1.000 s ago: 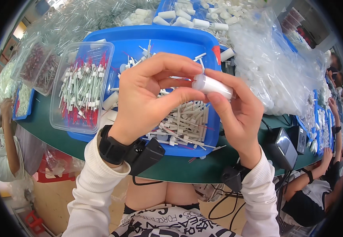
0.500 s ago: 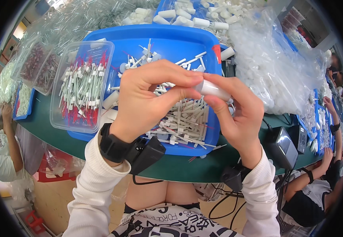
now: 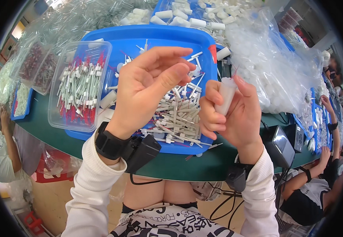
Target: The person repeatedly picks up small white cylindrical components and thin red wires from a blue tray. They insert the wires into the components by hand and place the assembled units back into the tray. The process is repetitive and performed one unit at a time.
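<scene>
My right hand [image 3: 245, 118] grips a white plastic cylinder [image 3: 225, 96], its fingers wrapped around it. The cylinder stands nearly upright, tilted slightly, with a thin red wire showing at its top end. To the left, my left hand [image 3: 146, 85] hovers above a blue tray [image 3: 140, 34], fingers loosely curved and apart from the thumb, with nothing visible in them. Under both hands the tray holds a heap of thin white wired parts [image 3: 175, 118] with small connectors. At the tray's left, a clear plastic box [image 3: 55, 114] contains similar parts with red wires.
Behind the tray lie loose white cylinders [image 3: 197, 23] and a heap of clear tubes [image 3: 88, 23]. A clear bag of white pieces [image 3: 270, 75] stands at right, near a black device [image 3: 280, 146] with cables. Other people's arms [image 3: 315, 172] show at both sides.
My hands have separated; the left let go of the cylinder's end. My right hand has turned the cylinder from nearly level to nearly upright, and the red wire now shows at its top.
</scene>
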`<state>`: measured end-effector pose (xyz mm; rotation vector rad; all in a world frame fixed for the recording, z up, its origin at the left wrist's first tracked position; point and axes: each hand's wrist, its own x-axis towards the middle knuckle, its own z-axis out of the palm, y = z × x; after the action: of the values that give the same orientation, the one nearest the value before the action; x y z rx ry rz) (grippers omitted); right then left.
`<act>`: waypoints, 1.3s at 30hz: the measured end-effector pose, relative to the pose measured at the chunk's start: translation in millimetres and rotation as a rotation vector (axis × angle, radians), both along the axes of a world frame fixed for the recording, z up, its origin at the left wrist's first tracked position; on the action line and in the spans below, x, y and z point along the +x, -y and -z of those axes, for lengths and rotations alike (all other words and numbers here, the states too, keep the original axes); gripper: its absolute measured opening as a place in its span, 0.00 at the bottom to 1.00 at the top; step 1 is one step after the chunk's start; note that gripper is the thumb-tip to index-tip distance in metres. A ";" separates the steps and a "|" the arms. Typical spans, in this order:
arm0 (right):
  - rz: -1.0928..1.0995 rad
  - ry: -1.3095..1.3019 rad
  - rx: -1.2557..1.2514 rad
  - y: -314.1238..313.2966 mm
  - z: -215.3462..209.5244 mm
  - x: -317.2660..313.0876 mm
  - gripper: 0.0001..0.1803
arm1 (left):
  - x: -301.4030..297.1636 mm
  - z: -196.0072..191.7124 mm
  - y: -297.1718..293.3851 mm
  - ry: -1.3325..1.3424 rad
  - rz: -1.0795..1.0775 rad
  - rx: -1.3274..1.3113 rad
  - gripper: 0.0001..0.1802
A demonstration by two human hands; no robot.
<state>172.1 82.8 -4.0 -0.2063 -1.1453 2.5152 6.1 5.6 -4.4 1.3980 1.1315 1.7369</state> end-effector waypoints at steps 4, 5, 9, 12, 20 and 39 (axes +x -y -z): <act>-0.049 -0.084 -0.115 0.7 1.4 0.5 0.24 | -2.3 1.0 0.4 -0.018 0.015 -0.021 0.20; -0.053 -0.089 -0.125 1.6 1.4 0.2 0.24 | -2.0 0.8 0.5 -0.015 0.020 -0.032 0.20; -0.064 -0.099 -0.142 1.2 0.2 1.4 0.23 | -1.8 0.4 0.0 -0.046 0.010 -0.041 0.21; -0.058 -0.095 -0.168 1.9 -0.3 1.2 0.22 | -2.7 -0.4 1.1 -0.061 0.006 -0.060 0.22; -0.141 -0.216 -0.152 -4.2 10.5 5.2 0.20 | -2.0 -1.2 0.5 -0.063 0.035 -0.087 0.23; -0.174 -0.207 -0.275 -7.8 13.7 4.4 0.25 | -2.3 0.5 -1.0 0.000 0.061 -0.103 0.17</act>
<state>176.5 90.6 -17.7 0.0872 -0.7655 2.7644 3.7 6.6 -4.9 1.3565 1.1494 1.6129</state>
